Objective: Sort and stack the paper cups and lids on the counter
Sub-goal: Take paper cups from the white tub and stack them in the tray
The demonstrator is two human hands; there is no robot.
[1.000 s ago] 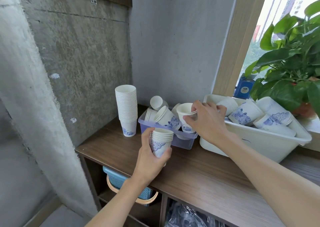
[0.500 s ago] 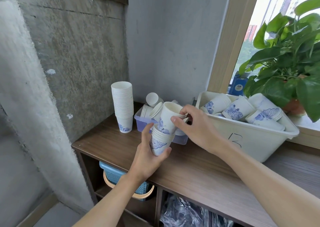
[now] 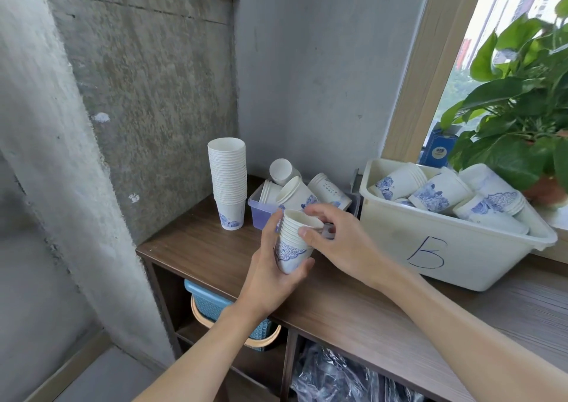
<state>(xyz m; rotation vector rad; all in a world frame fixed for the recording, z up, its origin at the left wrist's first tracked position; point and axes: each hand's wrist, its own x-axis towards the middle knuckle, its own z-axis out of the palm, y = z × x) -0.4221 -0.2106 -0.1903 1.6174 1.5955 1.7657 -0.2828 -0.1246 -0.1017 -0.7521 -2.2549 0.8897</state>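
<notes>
My left hand (image 3: 270, 269) grips a short stack of white paper cups with blue print (image 3: 292, 245) above the wooden counter (image 3: 353, 303). My right hand (image 3: 341, 241) pinches the rim of the top cup, which sits nested in that stack. A tall upright stack of cups (image 3: 228, 183) stands at the counter's back left. A small purple tray (image 3: 261, 214) behind my hands holds several loose and nested cups (image 3: 295, 189) lying on their sides. The large white bin marked "B" (image 3: 430, 248) on the right holds more cup stacks (image 3: 439, 192).
Concrete walls close in the left and back. A potted green plant (image 3: 522, 109) and a blue box (image 3: 438, 149) sit on the window sill at right. Under the counter there is a blue basket (image 3: 212, 306) and plastic wrapping (image 3: 338, 380).
My right hand took a cup from the purple tray, carried it to the stack in my left hand and seated it there. The view has shifted slightly.
</notes>
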